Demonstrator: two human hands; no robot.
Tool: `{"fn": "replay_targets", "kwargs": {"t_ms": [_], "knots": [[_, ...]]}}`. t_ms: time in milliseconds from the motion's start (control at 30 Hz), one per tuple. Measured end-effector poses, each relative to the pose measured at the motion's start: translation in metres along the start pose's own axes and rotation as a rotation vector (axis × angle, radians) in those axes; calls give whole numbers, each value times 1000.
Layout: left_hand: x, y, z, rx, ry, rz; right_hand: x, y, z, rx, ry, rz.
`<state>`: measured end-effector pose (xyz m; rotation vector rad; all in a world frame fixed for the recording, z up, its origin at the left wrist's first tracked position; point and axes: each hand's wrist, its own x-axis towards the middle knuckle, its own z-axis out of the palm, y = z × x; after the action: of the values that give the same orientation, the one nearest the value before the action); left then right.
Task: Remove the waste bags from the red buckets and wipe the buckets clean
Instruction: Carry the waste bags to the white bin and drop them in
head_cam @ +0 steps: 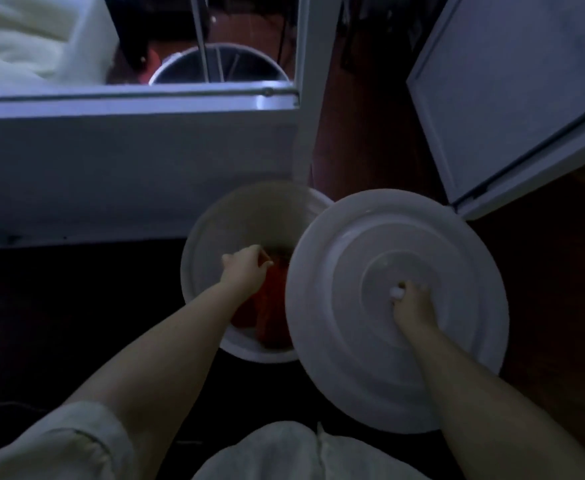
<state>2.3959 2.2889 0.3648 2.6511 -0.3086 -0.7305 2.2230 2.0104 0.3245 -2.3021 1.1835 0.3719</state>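
Observation:
A round bucket (211, 244) stands on the floor below me, its rim and inner wall pale in the dim light. Something red-orange (272, 306), a bag or liner, lies inside it. My left hand (246, 266) reaches into the bucket with the fingers curled at the top of the red material; whether it grips it I cannot tell. My right hand (407, 301) is closed on the small knob of the round white lid (395, 306), holding the lid lifted and tilted to the right of the bucket, covering the bucket's right edge.
A white bed frame (128, 161) with pale bedding (31, 39) runs across the left. A second round container (218, 69) sits behind the frame's rail. An open white cabinet door (512, 98) hangs at upper right. The floor is reddish-brown.

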Motion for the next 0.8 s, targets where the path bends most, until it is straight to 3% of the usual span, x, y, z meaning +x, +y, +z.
{"fn": "replay_targets", "kwargs": {"t_ms": [133,300,367,667,800], "knots": [[39,-19,35,46,-38,56,10,5,38,-26,-34,51],[71,-65,75,161,-439,-36,13,-10,71,-73,-28,72],[72,-96,86,174,-495,-118,15,-22,81,-82,-24,50],[76,-170,18,229,2,70,29,-118,132,-90,-137,-44],[81,-190,4,291,20,94,45,-166,173,-88,-185,-108]]}}
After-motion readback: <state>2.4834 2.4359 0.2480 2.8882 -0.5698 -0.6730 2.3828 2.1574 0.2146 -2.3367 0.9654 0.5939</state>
